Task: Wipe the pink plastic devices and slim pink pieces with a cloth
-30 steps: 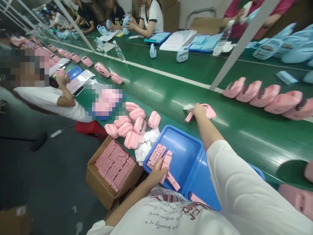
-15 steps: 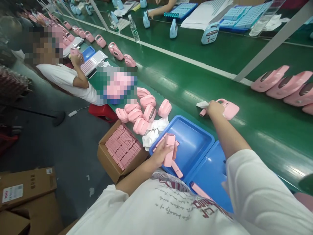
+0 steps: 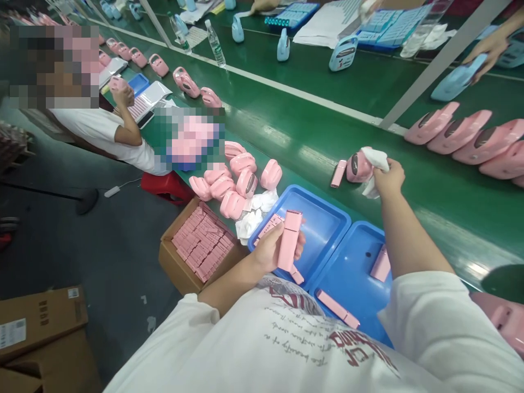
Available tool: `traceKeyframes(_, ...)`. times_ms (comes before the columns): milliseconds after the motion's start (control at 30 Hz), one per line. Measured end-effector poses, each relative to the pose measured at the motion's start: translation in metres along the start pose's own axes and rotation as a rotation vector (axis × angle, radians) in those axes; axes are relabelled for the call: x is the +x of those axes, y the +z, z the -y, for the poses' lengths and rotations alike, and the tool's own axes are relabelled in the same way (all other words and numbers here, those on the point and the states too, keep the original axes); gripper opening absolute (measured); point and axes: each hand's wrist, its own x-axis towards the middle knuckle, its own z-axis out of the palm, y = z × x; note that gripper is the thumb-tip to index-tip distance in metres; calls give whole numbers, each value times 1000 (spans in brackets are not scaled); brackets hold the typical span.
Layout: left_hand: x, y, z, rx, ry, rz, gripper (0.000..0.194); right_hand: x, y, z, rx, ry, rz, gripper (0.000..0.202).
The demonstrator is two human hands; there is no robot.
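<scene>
Well, I'm partway through, as far as I can judge. One pink casing (image 3: pixel 358 168) sits before me on the green table (image 3: pixel 286 128), its dark window showing and a white cloth (image 3: pixel 377 158) lying over its right part, so I'd call this one unfinished. A loose pink stick (image 3: pixel 338 173) lies just beside it, not fitted in. Across the table a row of casings (image 3: pixel 458 131) stands lined up; whether those are done I can't tell. More casings (image 3: pixel 232 206) huddle by the near blue tray (image 3: pixel 317 234), and the cardboard box (image 3: pixel 176 268) is packed with pink pieces (image 3: pixel 202 243), so plenty seems left. Two pieces (image 3: pixel 338 309) lie apart in the other tray (image 3: pixel 341 256).

My right hand (image 3: pixel 391 177) is closed on the cloth, fingers bunched at the casing's side; whether they touch the casing itself, the cloth hides. My left hand (image 3: pixel 273 246) is partly curled above the near tray, gripping a pink bar (image 3: pixel 290 240) nearly upright between thumb and fingers.
</scene>
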Motion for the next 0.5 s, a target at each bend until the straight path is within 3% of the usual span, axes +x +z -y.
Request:
traceKeyframes(133,-5,2,2,29,-32,73,58,-18,-15,13,105,-40,-19,35)
traceKeyframes(300,2,-9,5,323,-13,50,60,-85,-38,2,212,-135,103,35)
traceKeyframes(400,28,-23,-9,844,66,-23,56,-125,-53,-23,204,-141,154,36)
traceKeyframes(500,72,-29,-39,1708,189,-199,46,-151,-67,-55,174,-102,171,41)
